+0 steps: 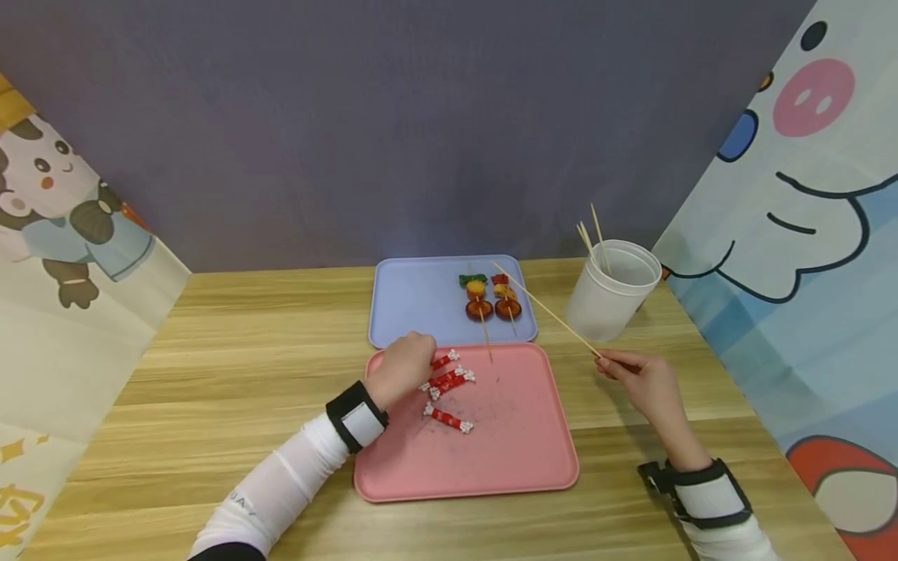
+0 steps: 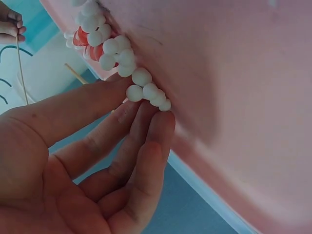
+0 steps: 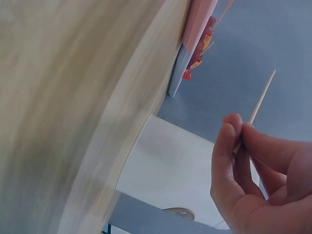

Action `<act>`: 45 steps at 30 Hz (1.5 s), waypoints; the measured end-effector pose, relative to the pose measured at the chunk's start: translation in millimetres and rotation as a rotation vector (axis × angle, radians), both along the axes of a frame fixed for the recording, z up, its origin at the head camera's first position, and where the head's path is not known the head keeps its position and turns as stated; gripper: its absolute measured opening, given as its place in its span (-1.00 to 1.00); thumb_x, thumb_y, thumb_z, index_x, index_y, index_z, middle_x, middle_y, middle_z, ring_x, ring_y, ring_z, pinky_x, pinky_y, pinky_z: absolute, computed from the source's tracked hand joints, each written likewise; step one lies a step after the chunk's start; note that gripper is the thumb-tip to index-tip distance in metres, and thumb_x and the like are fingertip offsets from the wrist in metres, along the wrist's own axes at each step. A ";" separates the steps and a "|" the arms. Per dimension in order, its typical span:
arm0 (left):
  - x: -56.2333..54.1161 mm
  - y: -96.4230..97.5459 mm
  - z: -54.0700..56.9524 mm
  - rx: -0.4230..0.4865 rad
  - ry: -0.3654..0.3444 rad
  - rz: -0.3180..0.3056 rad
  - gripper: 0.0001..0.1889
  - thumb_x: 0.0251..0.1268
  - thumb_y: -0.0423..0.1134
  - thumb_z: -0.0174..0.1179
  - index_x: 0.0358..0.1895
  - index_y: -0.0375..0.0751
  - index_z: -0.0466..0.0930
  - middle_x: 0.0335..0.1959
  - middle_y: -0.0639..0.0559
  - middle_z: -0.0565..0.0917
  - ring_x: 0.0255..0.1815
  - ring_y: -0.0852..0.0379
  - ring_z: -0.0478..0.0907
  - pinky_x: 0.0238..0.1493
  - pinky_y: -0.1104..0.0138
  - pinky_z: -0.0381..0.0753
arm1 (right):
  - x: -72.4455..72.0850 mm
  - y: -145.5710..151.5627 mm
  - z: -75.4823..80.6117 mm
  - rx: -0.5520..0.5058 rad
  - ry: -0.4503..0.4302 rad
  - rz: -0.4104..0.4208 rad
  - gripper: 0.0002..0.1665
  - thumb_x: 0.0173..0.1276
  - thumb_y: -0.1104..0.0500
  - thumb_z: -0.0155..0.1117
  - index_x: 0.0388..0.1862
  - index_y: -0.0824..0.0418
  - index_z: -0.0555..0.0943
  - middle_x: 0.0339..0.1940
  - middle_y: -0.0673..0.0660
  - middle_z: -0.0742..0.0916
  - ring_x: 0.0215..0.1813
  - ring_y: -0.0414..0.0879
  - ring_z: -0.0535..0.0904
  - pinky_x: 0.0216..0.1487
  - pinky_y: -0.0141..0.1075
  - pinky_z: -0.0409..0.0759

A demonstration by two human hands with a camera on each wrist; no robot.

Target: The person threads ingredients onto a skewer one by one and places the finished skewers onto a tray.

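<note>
Over the left part of the pink tray point(image 1: 519, 460), my left hand point(image 1: 403, 368) pinches a white beaded end point(image 2: 142, 77) of a small red piece between thumb and fingertips. Several similar red pieces with white knobbly ends point(image 1: 447, 419) lie beside it on the tray. My right hand point(image 1: 645, 382), right of the tray, pinches a thin wooden skewer point(image 1: 547, 309) near its lower end. That skewer slants up and left, its far tip over the blue tray in the head view. In the right wrist view, the skewer point(image 3: 263, 95) sticks out past the fingertips, bare.
Behind the pink tray stands a light blue tray point(image 1: 414, 304) with two loaded toy-food skewers point(image 1: 479, 310) on its right side. A white tub point(image 1: 603, 308) at the back right holds several wooden skewers. A grey panel point(image 1: 421, 140) closes off the table's back.
</note>
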State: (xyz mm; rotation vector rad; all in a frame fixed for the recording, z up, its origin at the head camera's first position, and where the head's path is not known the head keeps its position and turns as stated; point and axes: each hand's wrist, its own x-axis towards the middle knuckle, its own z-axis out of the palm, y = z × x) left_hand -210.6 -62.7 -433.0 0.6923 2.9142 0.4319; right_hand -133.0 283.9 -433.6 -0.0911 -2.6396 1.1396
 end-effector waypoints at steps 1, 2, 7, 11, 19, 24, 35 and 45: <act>0.4 0.4 0.3 0.001 0.006 -0.002 -0.77 0.02 -0.54 0.16 -0.63 -0.16 0.44 -0.68 0.04 0.49 -0.65 0.16 0.42 -0.67 0.32 0.40 | 0.2 0.1 0.8 0.005 -0.003 -0.004 -0.76 0.26 0.27 0.30 -0.13 0.37 0.70 -0.30 0.31 0.76 -0.43 -0.67 0.51 -0.39 -0.69 0.49; 0.7 0.8 0.7 0.000 0.008 -0.002 -0.77 0.03 -0.55 0.14 -0.62 -0.17 0.44 -0.69 0.03 0.49 -0.65 0.16 0.42 -0.67 0.33 0.40 | 0.4 0.2 1.7 0.011 -0.007 -0.009 -0.76 0.26 0.27 0.31 -0.13 0.37 0.70 -0.30 0.30 0.77 -0.43 -0.66 0.52 -0.39 -0.69 0.49; 1.0 0.1 2.9 0.006 0.005 0.003 -0.77 0.03 -0.52 0.15 -0.64 -0.16 0.44 -0.70 0.06 0.45 -0.65 0.17 0.39 -0.68 0.34 0.36 | 1.6 -0.5 5.0 0.032 -0.016 -0.026 -0.75 0.26 0.23 0.31 -0.12 0.34 0.71 -0.32 0.28 0.77 -0.43 -0.65 0.52 -0.40 -0.69 0.47; -0.7 -5.0 7.8 0.098 -0.022 0.070 -0.81 -0.03 -0.42 0.27 -0.65 -0.17 0.47 -0.69 0.07 0.42 -0.62 0.15 0.36 -0.65 0.35 0.29 | 3.4 -5.8 6.8 0.054 0.021 0.005 -0.77 0.24 0.24 0.33 -0.15 0.33 0.72 -0.35 0.25 0.78 -0.42 -0.63 0.53 -0.40 -0.69 0.48; -9.9 -22.0 21.3 0.434 0.061 0.185 -0.94 -0.06 -0.38 0.27 -0.44 -0.21 0.64 -0.50 -0.01 0.61 -0.43 0.08 0.49 -0.41 0.30 0.45 | 7.4 -24.1 17.8 0.124 0.100 0.101 -0.84 0.19 0.28 0.37 -0.24 0.24 0.76 -0.44 0.12 0.78 -0.44 -0.47 0.62 -0.41 -0.63 0.52; -13.8 -30.2 33.8 0.609 0.109 0.227 -0.92 0.03 -0.38 0.24 -0.37 -0.23 0.64 -0.47 -0.06 0.63 -0.43 0.05 0.52 -0.38 0.29 0.48 | 9.3 -33.6 27.0 0.143 0.127 0.128 -0.85 0.17 0.29 0.37 -0.25 0.23 0.76 -0.44 0.09 0.78 -0.43 -0.40 0.64 -0.41 -0.63 0.51; -14.4 -36.0 51.7 0.852 0.159 0.333 -0.86 0.15 -0.30 0.24 -0.26 -0.26 0.71 -0.35 -0.12 0.71 -0.38 0.05 0.60 -0.34 0.31 0.56 | 8.9 -49.9 42.4 0.214 0.167 0.163 -0.83 0.15 0.29 0.39 -0.24 0.18 0.77 -0.45 0.02 0.77 -0.43 -0.23 0.66 -0.48 -0.48 0.49; -14.9 -31.5 64.0 1.003 0.155 0.331 -0.85 0.17 -0.28 0.28 -0.23 -0.23 0.72 -0.33 -0.13 0.71 -0.35 0.07 0.62 -0.30 0.39 0.58 | 7.3 -55.0 44.5 0.225 0.177 0.166 -0.81 0.14 0.32 0.39 -0.24 0.18 0.77 -0.47 0.01 0.76 -0.44 -0.28 0.63 -0.53 -0.46 0.47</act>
